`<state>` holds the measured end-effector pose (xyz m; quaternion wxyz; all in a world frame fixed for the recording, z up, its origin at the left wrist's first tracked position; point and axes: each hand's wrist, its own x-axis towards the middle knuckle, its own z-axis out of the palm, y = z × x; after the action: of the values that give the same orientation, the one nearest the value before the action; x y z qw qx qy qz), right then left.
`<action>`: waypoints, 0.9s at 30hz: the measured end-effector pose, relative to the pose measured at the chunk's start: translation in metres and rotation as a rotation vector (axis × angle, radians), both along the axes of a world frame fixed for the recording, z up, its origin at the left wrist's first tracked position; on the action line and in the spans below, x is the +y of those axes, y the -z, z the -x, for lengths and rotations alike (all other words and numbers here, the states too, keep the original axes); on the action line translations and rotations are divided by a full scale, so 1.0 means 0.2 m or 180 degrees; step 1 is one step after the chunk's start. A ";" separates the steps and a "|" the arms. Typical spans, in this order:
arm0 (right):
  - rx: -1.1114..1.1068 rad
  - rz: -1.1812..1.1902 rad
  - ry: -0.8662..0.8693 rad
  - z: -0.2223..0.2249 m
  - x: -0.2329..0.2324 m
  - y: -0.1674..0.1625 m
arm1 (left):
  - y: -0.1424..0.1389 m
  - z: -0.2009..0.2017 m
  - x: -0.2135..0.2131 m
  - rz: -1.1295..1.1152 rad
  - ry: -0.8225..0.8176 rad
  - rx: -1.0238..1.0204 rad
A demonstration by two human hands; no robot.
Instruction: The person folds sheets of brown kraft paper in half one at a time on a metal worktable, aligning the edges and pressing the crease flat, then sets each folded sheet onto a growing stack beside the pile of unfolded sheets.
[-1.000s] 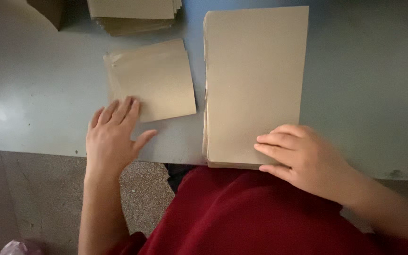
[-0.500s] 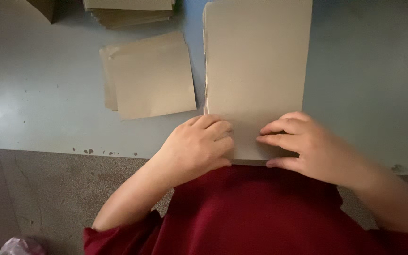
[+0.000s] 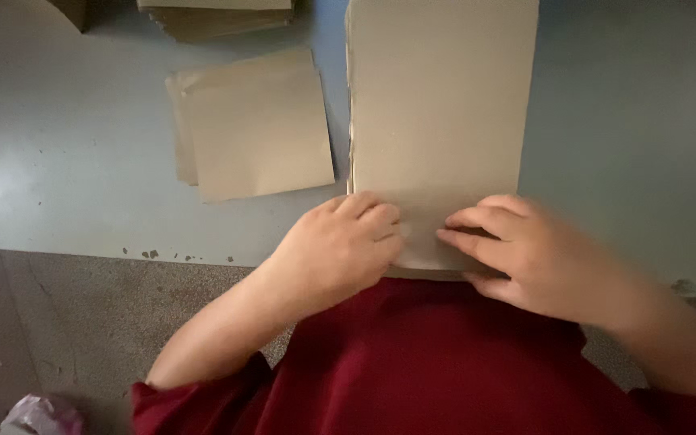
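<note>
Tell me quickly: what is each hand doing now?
Left hand: fingers curled, pressing the tall tan paper stack.
Right hand: fingers curled on the same stack's near edge.

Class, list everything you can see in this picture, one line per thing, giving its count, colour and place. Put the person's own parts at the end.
tall paper stack: one, tan, upright on the table in front of the person, both hands on its near end
small folded sheets: a few overlapping, tan, flat on the table left of the tall stack
far paper pile: one, tan, at the table's far edge, cut off by the frame
table: one, pale grey-blue, chipped near edge
floor: grey-brown, below the table at lower left
crumpled wrapper: one, pinkish, bottom left corner
red garment: one, dark red, bottom centre
left hand: one, on the stack's near left
right hand: one, on the stack's near right
</note>
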<state>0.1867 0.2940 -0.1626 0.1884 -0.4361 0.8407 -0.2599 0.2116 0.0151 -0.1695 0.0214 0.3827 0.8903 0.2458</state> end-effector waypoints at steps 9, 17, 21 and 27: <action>-0.0432 0.0096 0.0146 0.06 0.07 0.03 | -0.01 0.02 -0.01 -0.0114 0.0137 -0.0165; -0.0099 -0.0042 -0.0067 0.03 0.05 -0.01 | 0.04 0.00 -0.02 0.0043 0.0334 -0.0022; -0.0360 0.0134 -0.0008 0.05 0.07 -0.01 | 0.05 0.02 -0.05 -0.0173 0.0366 -0.0385; -0.0617 0.0193 -0.0063 0.12 0.10 0.06 | 0.02 -0.02 -0.04 -0.0320 0.0345 -0.0013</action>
<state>0.1621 0.3142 -0.1741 0.2581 -0.4227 0.8059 -0.3243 0.2151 0.0078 -0.1739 0.0172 0.4304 0.8548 0.2895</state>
